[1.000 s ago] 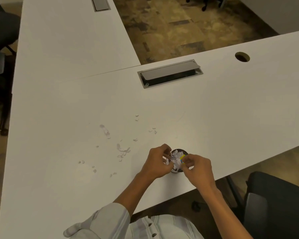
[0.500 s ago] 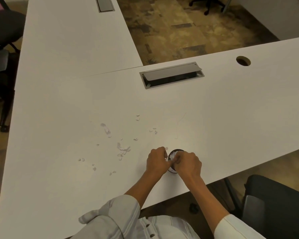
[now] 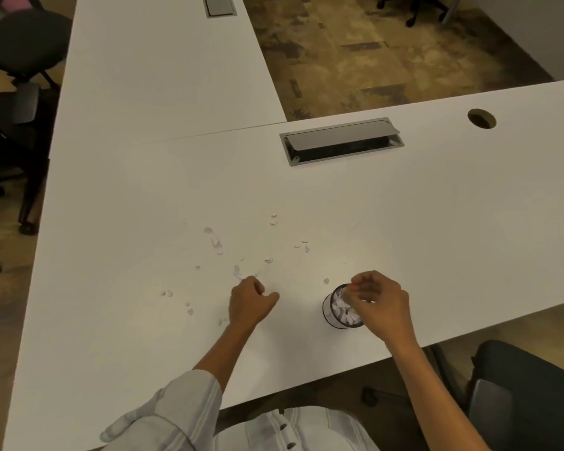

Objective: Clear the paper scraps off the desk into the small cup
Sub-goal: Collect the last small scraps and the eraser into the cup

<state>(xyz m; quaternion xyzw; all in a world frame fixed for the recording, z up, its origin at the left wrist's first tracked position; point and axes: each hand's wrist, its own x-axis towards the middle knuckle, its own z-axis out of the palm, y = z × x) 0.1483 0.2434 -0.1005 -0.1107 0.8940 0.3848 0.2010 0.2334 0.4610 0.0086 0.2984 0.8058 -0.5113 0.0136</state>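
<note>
A small dark cup (image 3: 333, 315), full of white paper bits, stands near the desk's front edge. My right hand (image 3: 383, 304) hovers over its right rim with fingers curled; whether they pinch anything is hidden. My left hand (image 3: 249, 304) rests on the white desk (image 3: 437, 239) left of the cup, fingers curled under, thumb out, knuckles beside a scrap cluster (image 3: 238, 274). Several tiny paper scraps (image 3: 215, 240) lie scattered behind and left of that hand, and one scrap (image 3: 326, 280) sits just behind the cup.
A grey cable tray with a raised lid (image 3: 341, 141) is set into the desk behind the scraps, and a round cable hole (image 3: 481, 118) lies far right. Dark office chairs stand at the lower right (image 3: 531, 398) and far left (image 3: 20, 43).
My left hand has left the cup and moved left onto the desk beside the scraps. My right hand stays over the cup, whose paper-filled opening now shows.
</note>
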